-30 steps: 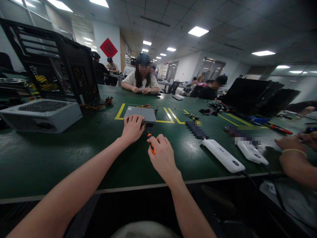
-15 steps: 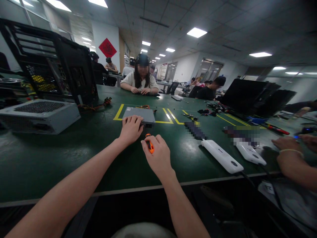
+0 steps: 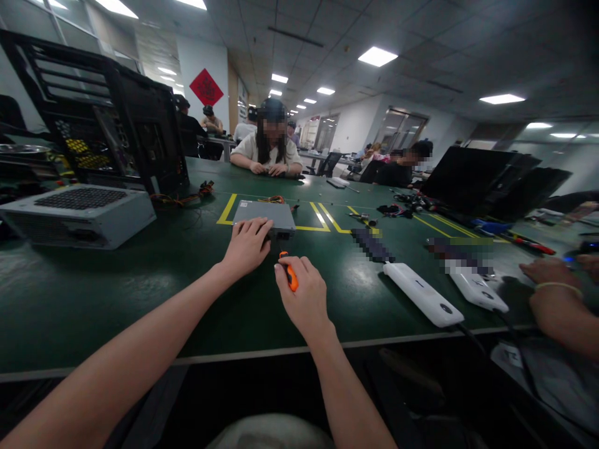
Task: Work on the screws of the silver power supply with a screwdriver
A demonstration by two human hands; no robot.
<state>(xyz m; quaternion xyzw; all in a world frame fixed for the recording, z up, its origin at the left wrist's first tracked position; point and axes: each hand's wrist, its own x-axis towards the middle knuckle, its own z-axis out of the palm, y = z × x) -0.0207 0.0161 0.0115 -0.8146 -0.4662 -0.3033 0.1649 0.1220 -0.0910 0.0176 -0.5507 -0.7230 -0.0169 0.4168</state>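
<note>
A flat grey computer power supply (image 3: 266, 214) lies inside a yellow taped outline, its socket end facing me. My left hand (image 3: 248, 244) holds it at the near left corner, fingers over the top face; the thumb is hidden. In my right hand (image 3: 304, 290) is an orange and black screwdriver (image 3: 292, 277), with the fingers wrapped round its handle. Its thin shaft points away from me at the near side of the power supply, below the socket. Whether the tip touches the casing I cannot tell.
A larger grey power supply (image 3: 79, 215) and an open black computer case (image 3: 116, 118) stand at the left. White power banks (image 3: 421, 293) with cables lie at the right, near a co-worker's arm (image 3: 556, 293). Another person (image 3: 269, 140) sits across the green table (image 3: 224, 330).
My right hand has brought the screwdriver round, so its shaft now shows pointing at the power supply. My left hand has kept its hold. The whole view has shifted slightly.
</note>
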